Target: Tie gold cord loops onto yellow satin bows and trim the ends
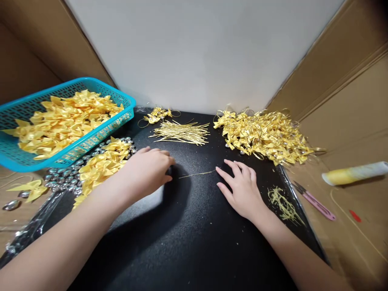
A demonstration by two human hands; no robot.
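A single thin gold cord (197,174) lies on the black tabletop between my hands. My right hand (241,188) rests palm down with its fingers spread, and its fingertips are at the cord's right end. My left hand (151,165) is over the table, just left of the cord's other end. Its fingers bend downward with the thumb apart, and no held thing shows; the palm side is hidden. Loose yellow ribbon bows (101,165) lie beside and partly behind my left forearm, among shiny silver beads (65,177). A bundle of cut gold cords (182,132) lies beyond both hands.
A blue basket (121,113) of yellow bows stands at the left. Bows with beads and cord loops form a large pile (266,135) back right and a small one (157,115) at the back. Cord scraps (283,206), pink-handled snips (318,205) and a yellow-white roll (357,173) lie right.
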